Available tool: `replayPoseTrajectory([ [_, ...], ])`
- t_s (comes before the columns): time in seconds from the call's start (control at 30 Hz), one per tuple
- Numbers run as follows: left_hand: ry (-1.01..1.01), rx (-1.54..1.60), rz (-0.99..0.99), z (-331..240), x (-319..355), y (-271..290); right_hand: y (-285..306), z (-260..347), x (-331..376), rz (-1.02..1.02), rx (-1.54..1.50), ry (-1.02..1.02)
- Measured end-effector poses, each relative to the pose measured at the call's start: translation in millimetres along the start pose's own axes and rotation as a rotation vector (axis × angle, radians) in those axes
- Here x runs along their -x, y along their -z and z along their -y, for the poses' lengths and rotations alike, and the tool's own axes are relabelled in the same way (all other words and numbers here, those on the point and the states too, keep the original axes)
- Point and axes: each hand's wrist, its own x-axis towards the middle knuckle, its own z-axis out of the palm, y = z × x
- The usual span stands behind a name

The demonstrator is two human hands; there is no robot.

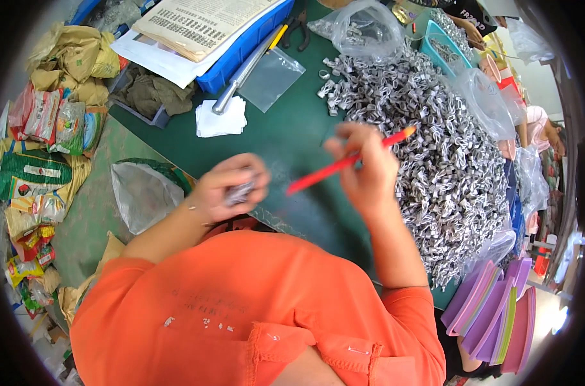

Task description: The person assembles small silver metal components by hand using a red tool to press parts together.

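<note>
My left hand (225, 190) is closed around a small grey and white piece, blurred by motion; its exact kind cannot be made out. In my right hand (371, 167) is a slim red stick (325, 174), like a pencil, with a yellowish end. The stick slants across the green table (286, 151), its lower tip pointing toward my left hand but apart from it. To the right of my right hand spreads a large heap of small grey and white looped pieces (453, 167). One ring-like piece (324, 74) lies by the heap's left edge.
Upper left stands a blue tray (212, 80) under papers (196, 29). Near it lie a tapered metal rod (231, 93), white sheets (220, 122), a clear bag (273, 80) and pliers (297, 31). A turquoise basket (427, 48) and another person's hand (474, 35) are far right; purple foam pieces (485, 309) sit lower right.
</note>
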Motion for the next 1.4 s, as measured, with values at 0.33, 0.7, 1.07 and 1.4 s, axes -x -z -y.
replayPoseTrajectory([
  [0.33,0.009,-0.398,-0.965,-50,164,194,16,-75,-25,0.167,0.703,-0.311],
  [0.7,1.028,-2.226,-0.289,-36,101,115,34,-47,-22,0.107,0.135,-0.467],
  [1.07,-0.216,-0.784,-0.049,5,-53,-60,5,5,37,-0.093,-1.189,-0.874],
  [1.4,-0.522,-1.066,0.096,16,-60,-53,5,-4,62,-0.186,-0.794,-0.465],
])
